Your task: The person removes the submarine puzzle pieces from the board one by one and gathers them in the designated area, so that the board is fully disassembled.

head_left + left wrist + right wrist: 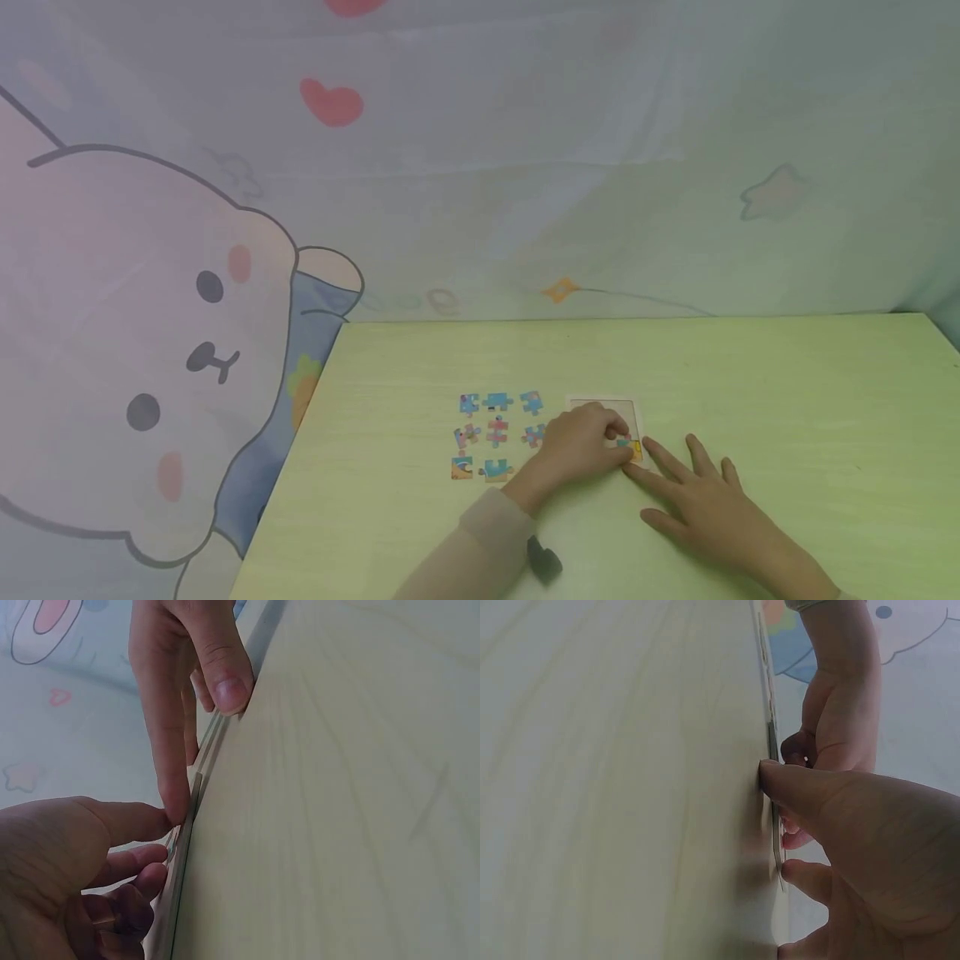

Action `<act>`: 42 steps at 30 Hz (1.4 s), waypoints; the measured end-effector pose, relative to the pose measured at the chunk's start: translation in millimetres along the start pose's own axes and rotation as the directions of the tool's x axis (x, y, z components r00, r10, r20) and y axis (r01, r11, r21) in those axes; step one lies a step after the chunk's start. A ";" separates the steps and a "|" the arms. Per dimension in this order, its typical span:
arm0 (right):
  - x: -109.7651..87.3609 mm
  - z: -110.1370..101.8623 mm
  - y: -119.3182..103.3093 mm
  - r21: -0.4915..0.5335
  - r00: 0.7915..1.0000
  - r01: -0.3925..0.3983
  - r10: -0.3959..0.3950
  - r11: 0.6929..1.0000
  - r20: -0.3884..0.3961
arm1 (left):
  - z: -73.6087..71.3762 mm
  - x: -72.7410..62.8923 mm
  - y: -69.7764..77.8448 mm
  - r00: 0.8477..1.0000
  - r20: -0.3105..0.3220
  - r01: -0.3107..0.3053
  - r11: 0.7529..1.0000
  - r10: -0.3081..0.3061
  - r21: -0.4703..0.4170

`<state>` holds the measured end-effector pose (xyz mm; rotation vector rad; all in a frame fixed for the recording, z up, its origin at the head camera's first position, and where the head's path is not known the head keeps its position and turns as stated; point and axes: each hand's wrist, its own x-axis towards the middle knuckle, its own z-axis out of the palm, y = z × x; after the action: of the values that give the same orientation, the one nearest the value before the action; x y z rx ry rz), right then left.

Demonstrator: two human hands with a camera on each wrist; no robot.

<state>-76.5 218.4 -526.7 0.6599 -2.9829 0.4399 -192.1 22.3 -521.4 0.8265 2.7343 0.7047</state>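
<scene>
A shallow wooden puzzle tray (604, 397) lies on the table, partly covered by my left hand (585, 442). The thumb and fingertips of that hand pinch a teal and orange puzzle piece (637, 451) at the tray's lower right corner. My right hand (701, 504) is spread, with fingertips touching the tray's right and lower edges. In the left wrist view, the left thumb meets a right fingertip at the tray rim (180, 877). The right wrist view shows the right thumb against the tray's edge; the piece is mostly hidden there.
Left of the tray, several loose puzzle pieces (498, 402) lie in rough rows, one (534, 435) close to my left wrist. A dark object (543, 560) shows beside the left sleeve. Behind the pale yellow-green table (787, 375) hangs a printed curtain (480, 167).
</scene>
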 end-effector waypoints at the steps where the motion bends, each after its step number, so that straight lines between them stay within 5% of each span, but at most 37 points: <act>1: 0.0 0.2 0.0 0.001 1.000 0.000 0.000 1.000 0.001 | 0.3 0.1 0.3 1.000 -0.003 0.004 1.000 -0.004 0.002; 14: 0.2 3.1 0.7 0.003 1.000 -0.002 0.002 1.000 -0.003 | 2.6 0.8 2.5 0.999 -0.019 0.045 0.998 -0.046 -0.046; 32: 0.4 6.7 1.4 -0.012 1.000 -0.002 0.002 1.000 -0.007 | 1.9 -2.8 5.4 0.998 -0.053 0.021 0.994 -0.026 -0.107; 42: 1.4 11.7 3.7 -0.007 1.000 -0.007 0.007 1.000 -0.010 | -11.7 -21.3 -6.9 0.989 -0.130 0.039 0.983 -0.064 -0.181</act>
<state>-79.2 217.7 -538.8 0.6453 -2.9763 0.4323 -181.5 0.7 -513.7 0.6888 2.7466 1.0118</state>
